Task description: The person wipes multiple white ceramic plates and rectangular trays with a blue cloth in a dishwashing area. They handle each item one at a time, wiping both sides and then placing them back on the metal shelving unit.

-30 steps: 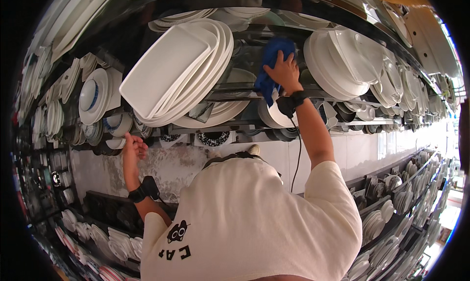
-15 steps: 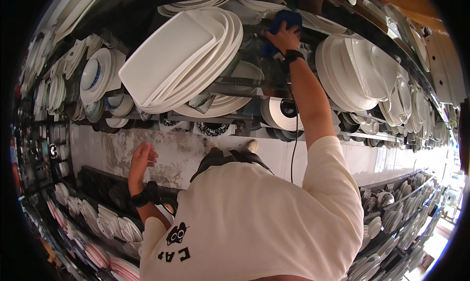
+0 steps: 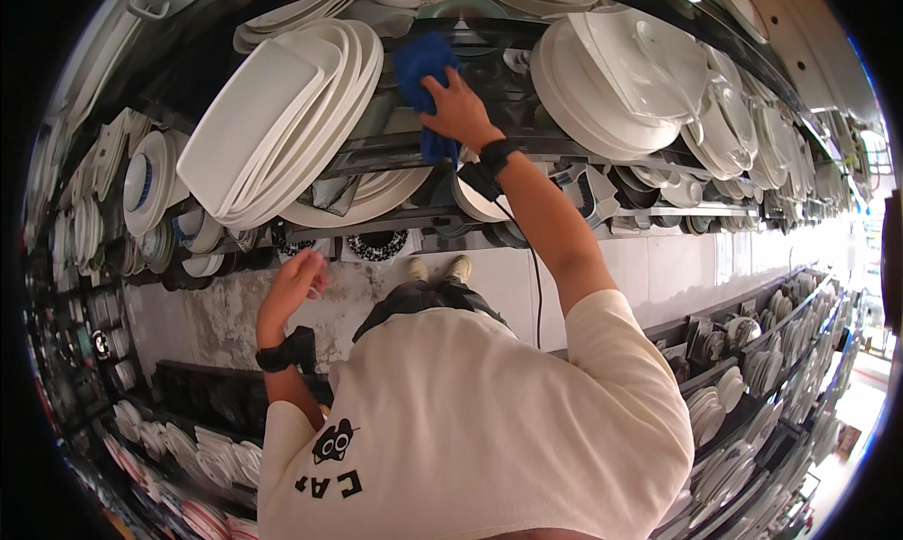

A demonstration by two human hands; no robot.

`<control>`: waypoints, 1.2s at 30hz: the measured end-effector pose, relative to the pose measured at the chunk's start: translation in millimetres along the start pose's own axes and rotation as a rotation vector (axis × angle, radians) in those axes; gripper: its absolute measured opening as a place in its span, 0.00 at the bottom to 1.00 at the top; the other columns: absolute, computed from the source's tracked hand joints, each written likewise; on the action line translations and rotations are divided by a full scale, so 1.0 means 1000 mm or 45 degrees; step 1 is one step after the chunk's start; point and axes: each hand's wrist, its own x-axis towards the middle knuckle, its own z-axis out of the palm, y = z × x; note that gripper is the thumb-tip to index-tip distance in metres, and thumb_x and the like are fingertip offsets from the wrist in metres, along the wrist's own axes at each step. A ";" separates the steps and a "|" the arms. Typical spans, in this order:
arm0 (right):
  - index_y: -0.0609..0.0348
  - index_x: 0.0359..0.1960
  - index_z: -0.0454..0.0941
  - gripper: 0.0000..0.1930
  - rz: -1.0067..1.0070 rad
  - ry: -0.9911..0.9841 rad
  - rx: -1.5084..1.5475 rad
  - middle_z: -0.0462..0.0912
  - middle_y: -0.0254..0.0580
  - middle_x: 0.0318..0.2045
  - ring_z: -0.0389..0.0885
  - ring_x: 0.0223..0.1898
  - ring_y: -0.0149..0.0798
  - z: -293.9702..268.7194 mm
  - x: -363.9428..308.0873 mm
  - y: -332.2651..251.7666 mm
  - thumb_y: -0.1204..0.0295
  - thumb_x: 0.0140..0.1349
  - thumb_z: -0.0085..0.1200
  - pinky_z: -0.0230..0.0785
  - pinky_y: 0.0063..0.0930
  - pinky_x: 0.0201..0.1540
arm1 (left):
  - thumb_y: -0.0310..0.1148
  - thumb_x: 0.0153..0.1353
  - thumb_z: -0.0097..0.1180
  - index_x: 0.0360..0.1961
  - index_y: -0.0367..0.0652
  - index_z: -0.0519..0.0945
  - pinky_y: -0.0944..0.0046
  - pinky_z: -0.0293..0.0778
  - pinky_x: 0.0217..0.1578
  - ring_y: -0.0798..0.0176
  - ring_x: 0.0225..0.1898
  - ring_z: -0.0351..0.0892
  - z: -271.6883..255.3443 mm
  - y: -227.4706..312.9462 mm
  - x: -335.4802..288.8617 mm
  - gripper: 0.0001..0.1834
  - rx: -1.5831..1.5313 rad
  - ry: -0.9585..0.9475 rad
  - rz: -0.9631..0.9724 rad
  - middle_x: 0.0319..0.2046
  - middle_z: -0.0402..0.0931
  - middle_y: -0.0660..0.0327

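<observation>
My right hand (image 3: 458, 110) grips a blue cloth (image 3: 426, 68) and presses it on the dark glossy shelf (image 3: 489, 70). Part of the cloth hangs down past my fingers. To its left leans a stack of white oval and rectangular platters (image 3: 263, 117). On its right stand large round white plates (image 3: 588, 98) with a clear lidded piece near them. Lower down, over the aisle, my left hand (image 3: 296, 284) hangs free with its fingers loosely bent and nothing visible in it.
A black cable (image 3: 536, 286) runs down from my right wrist. Lower tiers hold more plates and bowls, including a black-and-white patterned dish (image 3: 379, 246). Behind me, racks of plates (image 3: 202, 451) line both sides of the aisle floor (image 3: 508, 267), which is stained at left.
My right hand has moved left with the blue cloth, from beside the round plates toward the platters. My left hand has moved slightly up and right. The view has shifted a little.
</observation>
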 end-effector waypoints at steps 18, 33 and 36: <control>0.45 0.52 0.75 0.27 0.474 -0.044 0.114 0.68 0.51 0.62 0.75 0.54 0.58 -0.123 -0.211 -0.098 0.78 0.46 0.61 0.74 0.43 0.53 | 0.47 0.72 0.44 0.36 0.41 0.74 0.72 0.71 0.25 0.72 0.25 0.74 0.052 0.028 0.118 0.19 0.357 -0.669 0.187 0.25 0.76 0.64; 0.53 0.52 0.76 0.28 1.097 0.425 0.048 0.73 0.57 0.57 0.75 0.54 0.61 -0.138 -0.343 -0.094 0.76 0.43 0.59 0.70 0.42 0.57 | 0.54 0.64 0.55 0.45 0.48 0.66 0.64 0.78 0.30 0.65 0.32 0.82 0.187 0.037 0.233 0.23 -0.018 -0.500 -0.016 0.33 0.77 0.61; 0.53 0.53 0.76 0.28 1.061 0.375 0.110 0.73 0.57 0.57 0.75 0.54 0.61 -0.145 -0.345 -0.079 0.76 0.43 0.59 0.70 0.42 0.57 | 0.52 0.64 0.56 0.42 0.47 0.68 0.66 0.77 0.25 0.66 0.28 0.82 0.207 0.034 0.248 0.21 0.016 -0.452 -0.029 0.30 0.77 0.63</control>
